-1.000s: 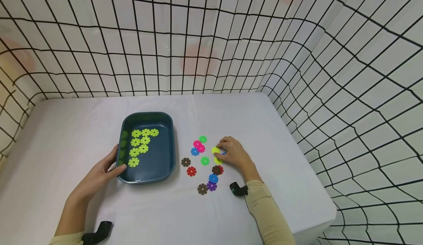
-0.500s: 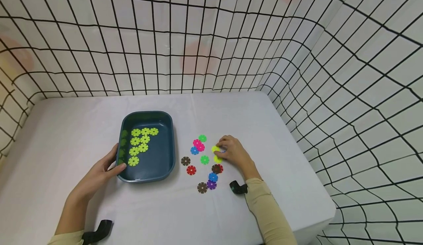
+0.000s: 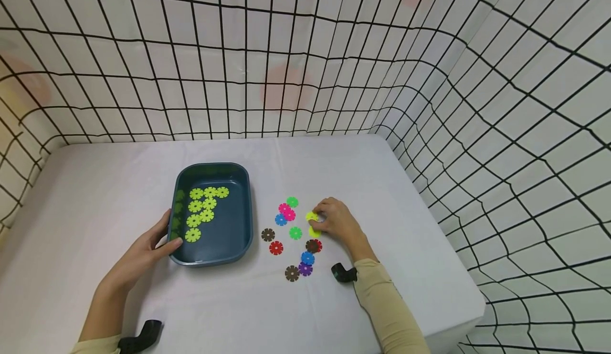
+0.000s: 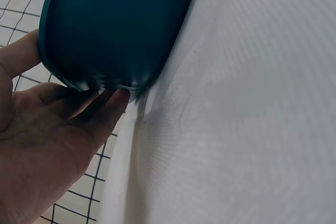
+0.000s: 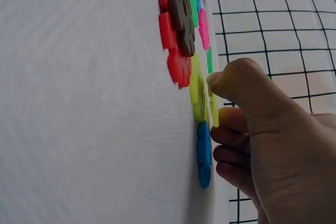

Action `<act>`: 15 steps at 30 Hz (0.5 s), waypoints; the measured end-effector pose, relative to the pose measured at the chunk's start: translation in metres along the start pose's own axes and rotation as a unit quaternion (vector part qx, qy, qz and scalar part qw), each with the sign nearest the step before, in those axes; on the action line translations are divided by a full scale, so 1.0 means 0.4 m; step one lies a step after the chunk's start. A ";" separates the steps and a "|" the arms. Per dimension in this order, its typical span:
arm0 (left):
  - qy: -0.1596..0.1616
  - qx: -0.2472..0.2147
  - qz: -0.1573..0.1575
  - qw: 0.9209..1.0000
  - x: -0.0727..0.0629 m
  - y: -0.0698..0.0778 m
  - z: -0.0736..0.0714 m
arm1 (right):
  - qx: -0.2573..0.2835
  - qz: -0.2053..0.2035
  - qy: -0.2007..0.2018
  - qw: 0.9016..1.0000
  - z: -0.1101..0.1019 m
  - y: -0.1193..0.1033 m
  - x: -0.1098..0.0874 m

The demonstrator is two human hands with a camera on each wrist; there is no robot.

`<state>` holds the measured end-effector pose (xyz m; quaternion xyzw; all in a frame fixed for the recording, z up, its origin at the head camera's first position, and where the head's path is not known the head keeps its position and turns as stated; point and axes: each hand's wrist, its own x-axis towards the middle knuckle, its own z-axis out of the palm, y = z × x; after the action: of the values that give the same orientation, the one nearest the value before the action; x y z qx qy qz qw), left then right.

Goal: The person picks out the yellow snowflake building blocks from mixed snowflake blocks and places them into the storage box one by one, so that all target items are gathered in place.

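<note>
My left hand (image 3: 140, 253) grips the left side of a dark blue-green tray (image 3: 245, 226). Its thumb lies over the rim, and in the left wrist view the fingers touch the tray's outer wall (image 4: 115, 30). Several yellow-green flower-shaped discs (image 3: 195, 205) lie in the tray's left half. To the right of the tray, my right hand (image 3: 340, 222) pinches a yellow flower disc (image 5: 214, 109) between thumb and index finger, just off the cloth. Another yellow disc (image 5: 196, 85) lies close beside it, with a blue disc (image 5: 203, 153) near the curled fingers, mostly hidden in the head view.
Loose flower discs in pink (image 3: 289, 215), green (image 3: 295, 233), red (image 3: 276, 248), brown (image 3: 292, 273) and purple (image 3: 305, 269) lie between tray and right hand, some overlapping. A black wire grid (image 3: 248, 83) encloses the back and sides of the white-covered table (image 3: 229, 311).
</note>
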<state>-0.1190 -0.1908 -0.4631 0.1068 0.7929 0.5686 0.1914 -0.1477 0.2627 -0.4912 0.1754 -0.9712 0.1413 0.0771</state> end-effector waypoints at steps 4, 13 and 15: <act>0.002 0.003 -0.002 1.000 0.000 0.003 0.000 | 0.009 -0.006 0.012 1.000 -0.004 0.000 0.001; 0.000 0.003 0.001 1.000 -0.001 0.003 -0.002 | 0.020 -0.057 0.044 0.997 -0.006 0.004 0.009; -0.001 0.001 0.000 1.000 -0.002 0.001 -0.001 | 0.024 -0.069 0.051 0.996 -0.007 0.002 0.011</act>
<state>-0.1184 -0.1913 -0.4626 0.1074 0.7931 0.5679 0.1924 -0.1518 0.2629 -0.4880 0.2358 -0.9480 0.1678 0.1321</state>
